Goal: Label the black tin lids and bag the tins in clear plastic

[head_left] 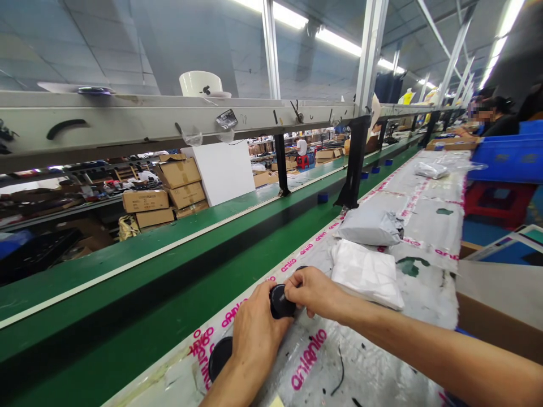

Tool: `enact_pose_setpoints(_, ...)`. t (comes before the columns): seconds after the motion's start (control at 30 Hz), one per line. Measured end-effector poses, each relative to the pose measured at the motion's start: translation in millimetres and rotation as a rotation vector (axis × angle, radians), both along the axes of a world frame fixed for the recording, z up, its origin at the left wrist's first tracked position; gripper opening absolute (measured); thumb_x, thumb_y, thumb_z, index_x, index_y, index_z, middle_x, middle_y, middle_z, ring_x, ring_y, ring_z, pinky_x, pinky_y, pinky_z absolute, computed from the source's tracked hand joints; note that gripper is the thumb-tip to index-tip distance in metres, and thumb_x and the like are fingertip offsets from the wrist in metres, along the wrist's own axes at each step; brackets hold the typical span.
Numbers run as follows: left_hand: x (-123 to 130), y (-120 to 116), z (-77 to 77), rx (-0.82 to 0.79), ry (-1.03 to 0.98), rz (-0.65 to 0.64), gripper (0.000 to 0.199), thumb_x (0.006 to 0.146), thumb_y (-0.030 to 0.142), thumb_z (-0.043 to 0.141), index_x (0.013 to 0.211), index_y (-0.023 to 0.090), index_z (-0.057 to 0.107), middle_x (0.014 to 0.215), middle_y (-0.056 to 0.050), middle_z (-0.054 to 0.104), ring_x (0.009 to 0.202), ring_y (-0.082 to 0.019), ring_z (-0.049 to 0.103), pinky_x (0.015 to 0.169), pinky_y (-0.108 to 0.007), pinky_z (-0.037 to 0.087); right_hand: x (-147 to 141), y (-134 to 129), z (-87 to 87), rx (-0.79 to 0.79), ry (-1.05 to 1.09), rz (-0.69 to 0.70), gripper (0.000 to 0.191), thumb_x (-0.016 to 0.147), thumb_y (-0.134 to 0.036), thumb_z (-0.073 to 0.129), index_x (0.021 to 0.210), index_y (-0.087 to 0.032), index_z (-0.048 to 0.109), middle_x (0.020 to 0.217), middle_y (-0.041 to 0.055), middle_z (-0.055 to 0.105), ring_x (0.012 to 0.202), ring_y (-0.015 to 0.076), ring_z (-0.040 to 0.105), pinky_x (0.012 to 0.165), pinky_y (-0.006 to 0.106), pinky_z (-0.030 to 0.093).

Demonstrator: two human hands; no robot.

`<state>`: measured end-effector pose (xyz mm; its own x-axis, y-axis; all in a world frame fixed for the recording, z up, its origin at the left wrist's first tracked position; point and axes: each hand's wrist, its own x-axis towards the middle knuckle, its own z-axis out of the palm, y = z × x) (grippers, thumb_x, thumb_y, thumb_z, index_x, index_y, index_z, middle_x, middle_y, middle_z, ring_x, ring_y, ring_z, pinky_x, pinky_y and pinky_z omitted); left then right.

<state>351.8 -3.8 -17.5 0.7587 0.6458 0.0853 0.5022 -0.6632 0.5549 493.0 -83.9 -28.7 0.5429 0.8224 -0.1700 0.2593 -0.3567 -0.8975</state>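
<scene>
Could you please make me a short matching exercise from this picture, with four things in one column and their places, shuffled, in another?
Things
1. Round black part
2. White packet
3. Blue crate
4. White tub

Places
A. Up on the raised metal shelf
B. Held by the left hand, with the fingers of the right hand at it
C. Above a red stool, on the right
D. On the plastic-covered bench, next to a grey packet

Pairs: 1-B, 2-D, 3-C, 4-A
</scene>
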Motion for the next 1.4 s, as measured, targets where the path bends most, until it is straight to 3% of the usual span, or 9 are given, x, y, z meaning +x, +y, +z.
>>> enact_pose_setpoints(0.3, 0.4, 0.5, -0.3, 0.021, 0.003, -0.006, 0.045, 0.073, 0.023, 0.069, 0.118, 0.03, 0.062, 0.116, 0.001, 0.072, 0.103, -0.026, 0.067, 0.078, -0.031, 0.042, -0.5, -1.6, 3.1, -0.008, 0.037, -0.001, 0.014, 0.076, -0.02, 0.069, 0.064, -0.016, 0.062, 0.049, -0.0047, 0.056, 0.036, 0.0084, 0.048, 0.033, 0.017, 0.038)
enact_pose_setpoints(0.5, -0.8, -1.2, 1.3, 0.004, -0.02, -0.028, 0.044, 0.077, 0.024, 0.068, 0.12, 0.029, 0.061, 0.116, 0.001, 0.072, 0.103, -0.025, 0.067, 0.078, -0.031, 0.044, 0.9, -1.8, -0.1, 0.051, 0.104, -0.022, 0.021, 0.075, -0.017, 0.077, 0.079, -0.019, 0.057, 0.046, -0.0085, 0.054, 0.04, 0.0109, 0.051, 0.033, 0.017, 0.038)
enact_pose_setpoints(0.6, -1.7, -1.2, 1.3, -0.019, -0.038, -0.033, 0.048, 0.074, 0.022, 0.07, 0.12, 0.03, 0.061, 0.112, 0.002, 0.073, 0.102, -0.024, 0.067, 0.077, -0.03, 0.044, 3.5, -1.7, 0.0, 0.096, 0.174, -0.028, 0.024, 0.076, -0.013, 0.074, 0.084, -0.02, 0.052, 0.05, -0.0084, 0.057, 0.042, 0.0109, 0.053, 0.033, 0.016, 0.04)
enact_pose_setpoints(0.77, -1.2, 0.6, 0.6, -0.023, -0.04, -0.027, 0.056, 0.069, 0.018, 0.073, 0.122, 0.029, 0.06, 0.117, 0.001, 0.072, 0.105, -0.024, 0.066, 0.078, -0.029, 0.043, 5.8, -3.6, -2.9, 0.149, 0.16, -0.015, 0.006, 0.09, -0.017, 0.057, 0.092, -0.019, 0.052, 0.051, -0.0069, 0.056, 0.042, 0.0123, 0.055, 0.035, 0.017, 0.042)
enact_pose_setpoints(0.87, -1.2, 0.1, 0.2, -0.02, -0.039, -0.033, 0.05, 0.07, 0.02, 0.073, 0.118, 0.029, 0.061, 0.111, 0.002, 0.073, 0.101, -0.024, 0.067, 0.076, -0.028, 0.043, 3.4, -4.5, -6.9, 0.152, 0.085, 0.008, 0.012, 0.088, -0.025, 0.063, 0.093, -0.019, 0.055, 0.064, -0.004, 0.061, 0.046, 0.0107, 0.055, 0.036, 0.016, 0.039)
enact_pose_setpoints(0.97, -2.0, -1.1, 0.8, -0.017, -0.025, -0.045, 0.042, 0.074, 0.021, 0.07, 0.113, 0.031, 0.062, 0.105, 0.004, 0.074, 0.097, -0.023, 0.068, 0.074, -0.028, 0.042, 2.6, -3.1, -8.1, 0.118, -0.001, 0.018, 0.021, 0.08, -0.021, 0.072, 0.092, -0.019, 0.055, 0.081, -0.0014, 0.065, 0.049, 0.0077, 0.054, 0.037, 0.015, 0.034)
enact_pose_setpoints(1.07, -1.1, 1.1, 4.5, -0.016, -0.022, -0.026, 0.049, 0.07, 0.02, 0.072, 0.116, 0.031, 0.061, 0.107, 0.004, 0.074, 0.099, -0.022, 0.067, 0.076, -0.028, 0.042, 6.1, -4.1, -3.8, 0.141, 0.038, 0.001, 0.014, 0.086, -0.017, 0.061, 0.097, -0.019, 0.054, 0.078, -0.0025, 0.063, 0.049, 0.0088, 0.055, 0.039, 0.016, 0.036)
enact_pose_setpoints(1.23, 11.0, 13.1, 10.2, 0.041, 0.08, -0.009, 0.047, 0.068, 0.022, 0.074, 0.113, 0.028, 0.062, 0.11, 0.0, 0.073, 0.101, -0.024, 0.067, 0.076, -0.029, 0.042, -2.9, -29.6, 6.6, 0.288, -0.154, -0.066, 0.012, 0.095, -0.028, 0.051, 0.094, -0.019, 0.061, 0.072, -0.0008, 0.064, 0.06, 0.0138, 0.059, 0.052, 0.022, 0.041)
enact_pose_setpoints(1.4, 15.3, 21.5, 9.9, 0.004, 0.141, -0.025, 0.052, 0.069, 0.035, 0.076, 0.119, 0.023, 0.064, 0.113, -0.008, 0.073, 0.105, -0.03, 0.067, 0.08, -0.033, 0.047, -43.2, -59.7, 1.8, 0.067, -0.231, 0.14, 0.014, 0.088, -0.028, 0.061, 0.099, -0.02, 0.064, 0.082, 0.0017, 0.072, 0.067, 0.0176, 0.062, 0.058, 0.026, 0.039)
